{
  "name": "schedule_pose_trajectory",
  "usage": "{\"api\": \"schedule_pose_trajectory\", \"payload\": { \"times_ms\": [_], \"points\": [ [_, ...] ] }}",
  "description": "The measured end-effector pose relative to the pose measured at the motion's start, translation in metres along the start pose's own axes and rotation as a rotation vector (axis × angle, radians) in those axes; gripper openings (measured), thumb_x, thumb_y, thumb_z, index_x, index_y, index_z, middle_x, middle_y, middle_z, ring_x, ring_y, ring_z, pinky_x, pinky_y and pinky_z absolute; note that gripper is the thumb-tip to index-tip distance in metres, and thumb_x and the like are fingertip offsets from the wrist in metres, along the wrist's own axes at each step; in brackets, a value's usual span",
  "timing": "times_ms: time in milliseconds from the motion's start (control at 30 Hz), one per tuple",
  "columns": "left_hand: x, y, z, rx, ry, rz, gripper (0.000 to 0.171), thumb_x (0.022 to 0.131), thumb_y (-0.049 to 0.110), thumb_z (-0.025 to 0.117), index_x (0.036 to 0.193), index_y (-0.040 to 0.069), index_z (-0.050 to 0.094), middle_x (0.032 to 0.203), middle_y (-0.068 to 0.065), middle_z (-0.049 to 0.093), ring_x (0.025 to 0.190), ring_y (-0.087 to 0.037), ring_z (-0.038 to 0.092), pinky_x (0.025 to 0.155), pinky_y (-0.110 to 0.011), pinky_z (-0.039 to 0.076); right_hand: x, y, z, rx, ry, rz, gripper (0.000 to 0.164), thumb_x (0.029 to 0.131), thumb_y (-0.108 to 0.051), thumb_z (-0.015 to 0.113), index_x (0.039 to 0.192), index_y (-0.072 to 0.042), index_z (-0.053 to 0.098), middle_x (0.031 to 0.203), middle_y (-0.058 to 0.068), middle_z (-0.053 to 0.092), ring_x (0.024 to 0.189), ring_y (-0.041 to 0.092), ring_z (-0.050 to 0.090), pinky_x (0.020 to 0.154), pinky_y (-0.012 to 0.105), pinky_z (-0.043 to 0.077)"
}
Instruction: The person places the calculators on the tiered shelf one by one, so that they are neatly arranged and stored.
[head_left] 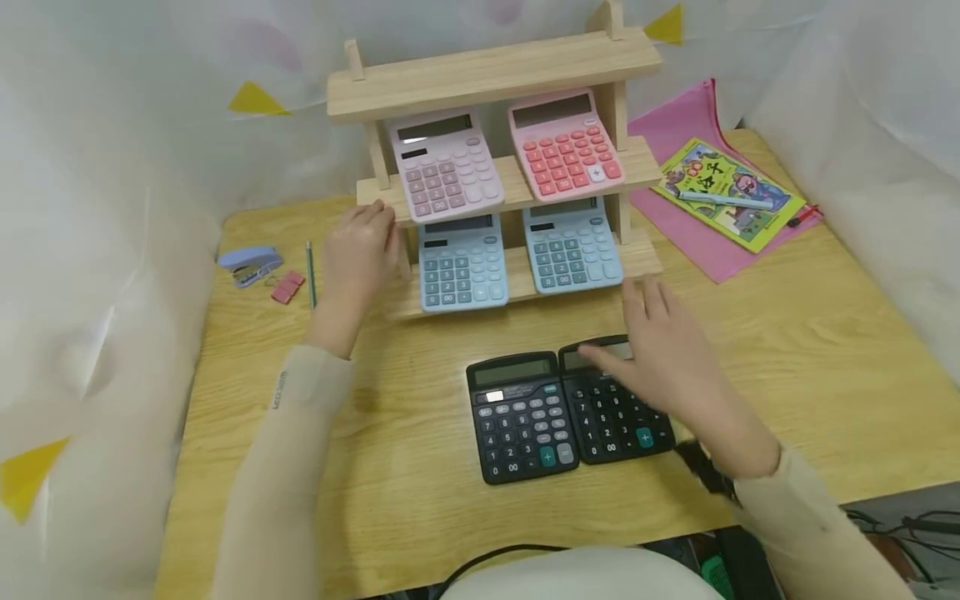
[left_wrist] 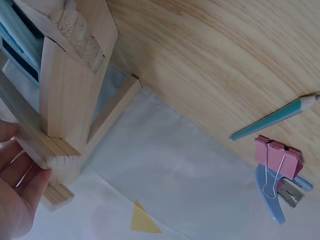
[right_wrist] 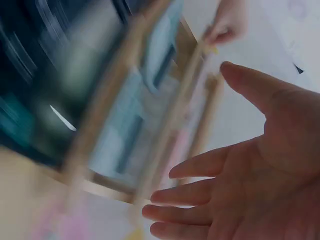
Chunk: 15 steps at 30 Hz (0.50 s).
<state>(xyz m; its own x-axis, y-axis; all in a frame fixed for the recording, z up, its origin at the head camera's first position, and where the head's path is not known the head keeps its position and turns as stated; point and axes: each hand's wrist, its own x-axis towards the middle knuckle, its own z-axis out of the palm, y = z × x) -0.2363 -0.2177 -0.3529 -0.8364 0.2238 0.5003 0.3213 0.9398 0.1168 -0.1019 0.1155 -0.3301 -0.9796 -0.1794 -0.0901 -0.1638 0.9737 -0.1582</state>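
Observation:
My left hand (head_left: 360, 252) holds the left end of the middle board of a wooden shelf (head_left: 495, 79); the left wrist view shows its fingers (left_wrist: 34, 182) against the board's end. My right hand (head_left: 667, 354) is spread, with nothing in it, near the shelf's lower right corner and over part of a black calculator (head_left: 611, 421). Beside that lies another black calculator (head_left: 525, 425), flat on the table. On the middle board lean a pale pink calculator (head_left: 446, 167) and a pink one with red keys, a pink calculator (head_left: 566, 150). Two blue calculators (head_left: 462, 267) (head_left: 573, 250) lean on the bottom board.
On the table's left are a blue stapler (head_left: 251, 262), pink binder clips (head_left: 287, 287) and a green pencil (head_left: 311, 275). At the right, a pink pouch (head_left: 675, 125) lies under a yellow-green booklet (head_left: 720, 179) with a light blue pen (head_left: 723, 200) on it. Pale sheeting surrounds the table.

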Motion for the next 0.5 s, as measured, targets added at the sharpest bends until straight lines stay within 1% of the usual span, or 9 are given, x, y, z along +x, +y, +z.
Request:
{"api": "schedule_pose_trajectory", "payload": {
  "times_ms": [67, 100, 167, 233, 333, 433, 500],
  "points": [
    [-0.002, -0.002, -0.003, 0.005, -0.001, -0.011, 0.027, 0.091, 0.020, 0.054, 0.106, 0.002, 0.067, 0.116, -0.015, 0.065, 0.108, -0.031, 0.061, 0.093, -0.040, 0.052, -0.024, -0.001, 0.029, 0.047, -0.063, 0.035, 0.110, 0.077, -0.069, 0.053, 0.143, 0.010, 0.014, 0.146, 0.039, 0.014, 0.134, 0.054, 0.018, 0.110, 0.063, 0.021],
    [-0.002, -0.003, -0.004, 0.007, 0.002, -0.010, 0.027, 0.091, 0.020, 0.053, 0.106, 0.002, 0.067, 0.116, -0.015, 0.065, 0.108, -0.032, 0.062, 0.093, -0.040, 0.052, -0.033, 0.000, 0.044, 0.067, -0.077, 0.056, 0.114, 0.075, -0.071, 0.053, 0.143, 0.011, 0.014, 0.145, 0.040, 0.014, 0.133, 0.055, 0.019, 0.108, 0.065, 0.023],
    [-0.002, -0.004, -0.005, 0.007, 0.016, -0.001, 0.027, 0.091, 0.020, 0.054, 0.105, 0.001, 0.067, 0.115, -0.016, 0.066, 0.107, -0.032, 0.062, 0.093, -0.040, 0.052, -0.046, 0.001, 0.066, 0.102, -0.094, 0.101, 0.121, 0.070, -0.074, 0.056, 0.143, 0.011, 0.011, 0.145, 0.041, 0.011, 0.131, 0.058, 0.019, 0.103, 0.070, 0.025],
    [-0.001, -0.004, -0.004, 0.008, 0.033, 0.013, 0.026, 0.091, 0.019, 0.054, 0.103, 0.001, 0.067, 0.113, -0.016, 0.066, 0.105, -0.032, 0.063, 0.093, -0.040, 0.052, -0.053, 0.003, 0.080, 0.126, -0.095, 0.135, 0.126, 0.066, -0.076, 0.058, 0.144, 0.010, 0.008, 0.146, 0.041, 0.007, 0.129, 0.060, 0.019, 0.098, 0.073, 0.026],
    [0.000, -0.003, -0.001, 0.012, 0.053, 0.034, 0.025, 0.090, 0.019, 0.055, 0.102, 0.001, 0.068, 0.111, -0.016, 0.067, 0.103, -0.032, 0.064, 0.093, -0.039, 0.052, -0.059, 0.007, 0.088, 0.131, -0.091, 0.160, 0.129, 0.064, -0.075, 0.061, 0.144, 0.009, 0.005, 0.146, 0.041, 0.004, 0.128, 0.062, 0.019, 0.095, 0.075, 0.027],
    [0.000, -0.002, 0.001, 0.015, 0.059, 0.053, 0.024, 0.089, 0.017, 0.056, 0.102, 0.001, 0.068, 0.110, -0.016, 0.067, 0.102, -0.032, 0.065, 0.093, -0.039, 0.052, -0.061, 0.012, 0.087, 0.129, -0.099, 0.173, 0.128, 0.064, -0.070, 0.066, 0.144, 0.009, 0.005, 0.146, 0.041, 0.004, 0.128, 0.062, 0.020, 0.093, 0.076, 0.027],
    [0.000, -0.003, 0.002, 0.013, 0.060, 0.054, 0.024, 0.089, 0.017, 0.056, 0.102, 0.001, 0.068, 0.110, -0.017, 0.067, 0.103, -0.032, 0.065, 0.094, -0.039, 0.051, -0.061, 0.014, 0.085, 0.125, -0.105, 0.175, 0.128, 0.063, -0.068, 0.067, 0.144, 0.010, 0.006, 0.145, 0.042, 0.004, 0.127, 0.063, 0.020, 0.092, 0.077, 0.026]
  ]
}}
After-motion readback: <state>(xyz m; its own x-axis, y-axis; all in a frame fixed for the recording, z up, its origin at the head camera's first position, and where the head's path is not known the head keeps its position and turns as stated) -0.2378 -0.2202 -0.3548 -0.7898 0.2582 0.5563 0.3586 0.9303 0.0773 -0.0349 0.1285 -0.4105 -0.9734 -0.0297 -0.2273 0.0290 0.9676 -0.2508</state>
